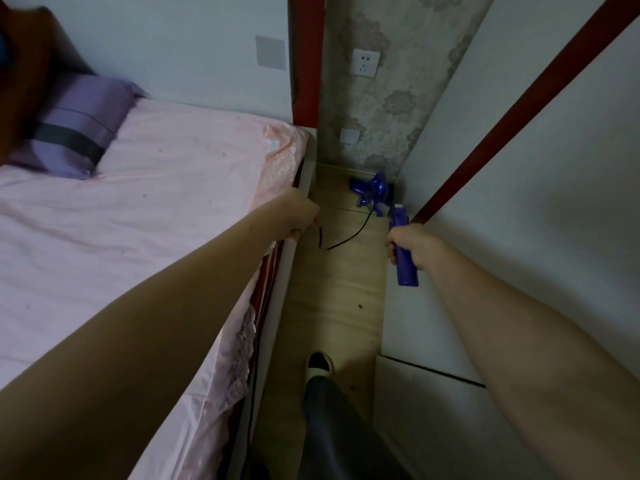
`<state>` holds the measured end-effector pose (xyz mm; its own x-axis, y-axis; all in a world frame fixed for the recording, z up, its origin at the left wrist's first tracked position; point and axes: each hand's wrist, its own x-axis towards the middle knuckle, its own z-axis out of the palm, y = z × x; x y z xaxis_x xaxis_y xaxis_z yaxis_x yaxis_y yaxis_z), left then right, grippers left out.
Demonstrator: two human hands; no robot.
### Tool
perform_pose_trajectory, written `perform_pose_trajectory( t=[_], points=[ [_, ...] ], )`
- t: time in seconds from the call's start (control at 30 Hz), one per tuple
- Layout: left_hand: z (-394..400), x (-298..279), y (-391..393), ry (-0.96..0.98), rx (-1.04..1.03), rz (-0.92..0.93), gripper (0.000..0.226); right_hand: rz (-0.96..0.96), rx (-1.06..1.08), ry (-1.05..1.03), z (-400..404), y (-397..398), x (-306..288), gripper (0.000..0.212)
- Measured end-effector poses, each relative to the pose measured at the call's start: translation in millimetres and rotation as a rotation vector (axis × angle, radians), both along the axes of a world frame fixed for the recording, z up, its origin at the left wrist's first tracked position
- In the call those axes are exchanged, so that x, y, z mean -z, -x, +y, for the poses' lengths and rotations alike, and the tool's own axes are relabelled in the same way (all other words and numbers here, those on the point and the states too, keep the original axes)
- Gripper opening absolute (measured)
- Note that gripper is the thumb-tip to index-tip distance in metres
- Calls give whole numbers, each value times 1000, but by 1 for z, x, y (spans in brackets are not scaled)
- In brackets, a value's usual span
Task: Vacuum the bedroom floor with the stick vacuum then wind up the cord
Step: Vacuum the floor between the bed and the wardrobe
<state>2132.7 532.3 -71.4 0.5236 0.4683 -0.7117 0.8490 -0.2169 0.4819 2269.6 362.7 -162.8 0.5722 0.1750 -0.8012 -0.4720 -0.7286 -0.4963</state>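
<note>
Vacuuming phase, by my read: your right hand [410,245] wraps the stick vacuum [403,249] handle, head [369,190] at the floor's far corner by the wall. Left hand [298,213] pinches the cord [346,239], slack on floor beside bed edge. Winding not begun; wall socket [364,62] shows no plug.

One stick vacuum [374,192], one cord [346,239], one pillow [74,128], two hands [299,213], one bed [156,202]
</note>
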Motion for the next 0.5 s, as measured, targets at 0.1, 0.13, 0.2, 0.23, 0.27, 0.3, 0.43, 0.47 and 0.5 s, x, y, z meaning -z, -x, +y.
perform_pose_trajectory(
  t=[0.1,0.13,0.2,0.23,0.27,0.3,0.43,0.47,0.5],
  points=[
    [-2,5,21,80,-90,-45,27,27,32,-49,-7,33,5,17],
    [-4,3,31,97,-108,-52,27,38,40,-57,-9,45,4,16],
    [-9,0,50,86,-121,-57,26,68,58,-77,-13,71,2,15],
    [-11,-3,60,84,-127,-63,24,84,72,-92,-15,84,1,15],
    [-15,-6,77,84,-123,-76,24,95,88,-109,-19,103,0,15],
    [-20,-8,92,88,-116,-89,23,102,96,-122,-24,121,-1,16],
    [-38,-17,147,52,-63,-98,24,118,79,-113,-45,198,-5,12],
    [-43,-19,160,46,-53,-105,23,123,80,-116,-51,216,-6,11],
    [-50,-20,177,39,-44,-125,24,125,86,-119,-59,241,-6,10]
  ],
)
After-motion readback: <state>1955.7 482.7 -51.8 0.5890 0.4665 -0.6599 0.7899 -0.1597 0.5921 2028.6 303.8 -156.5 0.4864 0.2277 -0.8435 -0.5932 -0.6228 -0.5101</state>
